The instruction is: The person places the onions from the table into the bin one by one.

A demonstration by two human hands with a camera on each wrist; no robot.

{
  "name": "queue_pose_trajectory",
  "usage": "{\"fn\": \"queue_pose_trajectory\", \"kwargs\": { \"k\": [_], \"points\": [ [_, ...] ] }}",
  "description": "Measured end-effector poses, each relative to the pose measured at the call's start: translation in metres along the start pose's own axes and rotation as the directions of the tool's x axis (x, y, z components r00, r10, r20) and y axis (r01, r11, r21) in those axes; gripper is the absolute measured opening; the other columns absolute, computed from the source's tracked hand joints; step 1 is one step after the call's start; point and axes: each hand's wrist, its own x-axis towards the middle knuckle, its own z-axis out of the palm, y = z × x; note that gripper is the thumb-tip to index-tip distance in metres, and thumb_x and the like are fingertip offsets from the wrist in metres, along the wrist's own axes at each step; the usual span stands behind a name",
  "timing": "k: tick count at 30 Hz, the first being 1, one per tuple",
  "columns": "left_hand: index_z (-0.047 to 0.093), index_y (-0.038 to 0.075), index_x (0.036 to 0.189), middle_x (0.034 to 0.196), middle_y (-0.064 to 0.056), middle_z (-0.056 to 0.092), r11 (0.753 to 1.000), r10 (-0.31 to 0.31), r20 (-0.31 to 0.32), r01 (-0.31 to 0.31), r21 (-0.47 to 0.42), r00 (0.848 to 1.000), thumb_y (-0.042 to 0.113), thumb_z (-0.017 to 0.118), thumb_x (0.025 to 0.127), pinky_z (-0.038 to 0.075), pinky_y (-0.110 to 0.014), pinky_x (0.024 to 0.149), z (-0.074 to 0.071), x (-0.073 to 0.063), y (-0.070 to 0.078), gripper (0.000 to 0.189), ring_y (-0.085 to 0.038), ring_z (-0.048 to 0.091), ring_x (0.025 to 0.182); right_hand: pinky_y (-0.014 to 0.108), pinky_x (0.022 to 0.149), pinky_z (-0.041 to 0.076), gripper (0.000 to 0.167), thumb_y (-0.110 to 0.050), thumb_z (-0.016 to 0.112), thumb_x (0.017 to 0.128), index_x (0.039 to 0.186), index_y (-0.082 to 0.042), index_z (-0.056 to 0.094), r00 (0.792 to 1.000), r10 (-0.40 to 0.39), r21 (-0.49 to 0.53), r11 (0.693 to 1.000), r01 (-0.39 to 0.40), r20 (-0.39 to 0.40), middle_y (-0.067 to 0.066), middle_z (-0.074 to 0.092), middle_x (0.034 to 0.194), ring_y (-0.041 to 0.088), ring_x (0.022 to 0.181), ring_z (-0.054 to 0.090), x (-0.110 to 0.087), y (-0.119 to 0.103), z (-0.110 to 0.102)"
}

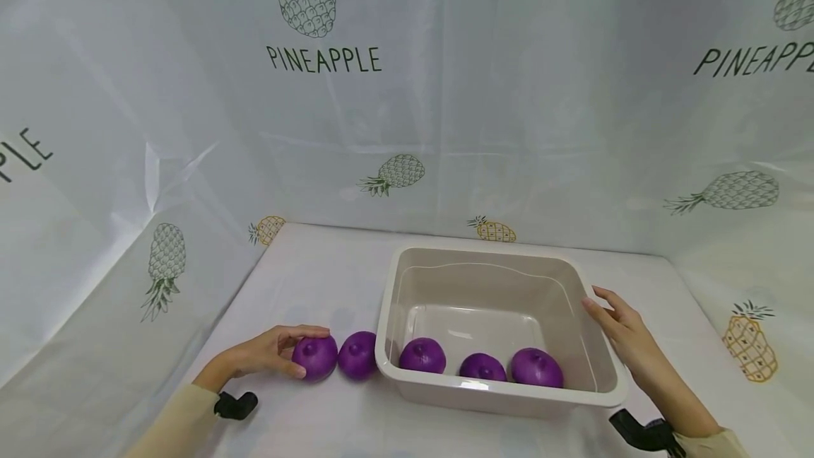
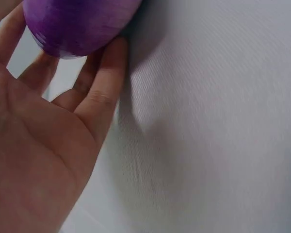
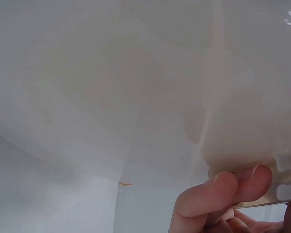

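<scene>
My left hand [image 1: 270, 352] holds a round, glossy purple onion [image 1: 316, 357], with the thumb on its near side and the fingers over its far side. In the left wrist view the same onion [image 2: 80, 24] sits between thumb and fingers. A second purple onion [image 1: 358, 355] lies just right of it, against the left side of a beige plastic bin [image 1: 502, 391]. Inside the bin are three more purple onions [image 1: 422, 355], along its near wall. My right hand [image 1: 626, 331] grips the bin's right rim; in the right wrist view its fingers [image 3: 208, 196] curl under that rim.
A white cloth-covered table [image 1: 299, 281] bears the bin and the loose onions. Behind it and at both sides hangs a pale curtain [image 1: 509, 104] printed with pineapples and lettering. Black wrist straps [image 1: 237, 406] show on both arms.
</scene>
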Motion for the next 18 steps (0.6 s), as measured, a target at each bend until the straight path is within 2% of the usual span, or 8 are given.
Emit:
{"fn": "queue_pose_trajectory", "kwargs": {
  "k": [5, 9, 14, 18],
  "points": [
    [0.046, 0.008, 0.148, 0.154, -0.020, 0.038, 0.999, -0.028, -0.040, 0.029, 0.025, 0.999, 0.005, 0.073, 0.090, 0.041, -0.022, 0.102, 0.0012, 0.0002, -0.0004, 0.064, -0.004, 0.045, 0.131, 0.043, 0.063, 0.061, 0.053, -0.027, 0.043, 0.109, 0.148, 0.007, 0.029, 1.000, 0.015, 0.000, 1.000, -0.015, 0.003, 0.042, 0.053, 0.125, 0.036, 0.090, 0.070, 0.0008, 0.0022, -0.0005],
    [0.047, 0.007, 0.148, 0.152, -0.020, 0.041, 0.998, -0.027, -0.069, 0.030, 0.051, 0.997, 0.005, 0.073, 0.090, 0.044, -0.027, 0.101, 0.0016, 0.0006, -0.0001, 0.064, -0.020, 0.047, 0.132, 0.043, 0.063, 0.061, 0.053, -0.026, 0.043, 0.109, 0.148, 0.006, 0.030, 1.000, 0.020, 0.003, 1.000, -0.020, -0.005, 0.042, 0.053, 0.126, 0.036, 0.091, 0.069, 0.0001, 0.0028, -0.0004],
    [0.049, 0.008, 0.147, 0.151, -0.021, 0.042, 0.996, -0.029, -0.144, 0.041, 0.080, 0.989, 0.007, 0.075, 0.089, 0.047, -0.030, 0.097, 0.0027, -0.0035, 0.0012, 0.064, -0.042, 0.043, 0.131, 0.043, 0.063, 0.061, 0.053, -0.028, 0.043, 0.108, 0.147, 0.006, 0.030, 1.000, 0.011, 0.013, 1.000, -0.011, -0.005, 0.042, 0.052, 0.126, 0.035, 0.090, 0.070, 0.0008, 0.0027, 0.0001],
    [0.049, 0.008, 0.147, 0.152, -0.020, 0.041, 0.995, -0.021, -0.202, 0.039, 0.089, 0.979, 0.009, 0.077, 0.087, 0.048, -0.030, 0.095, 0.0026, -0.0078, 0.0059, 0.066, -0.051, 0.039, 0.132, 0.043, 0.062, 0.061, 0.054, -0.030, 0.044, 0.108, 0.147, 0.005, 0.031, 1.000, 0.001, 0.025, 1.000, -0.001, -0.006, 0.042, 0.052, 0.126, 0.031, 0.088, 0.071, 0.0007, 0.0027, -0.0001]
  ]
}}
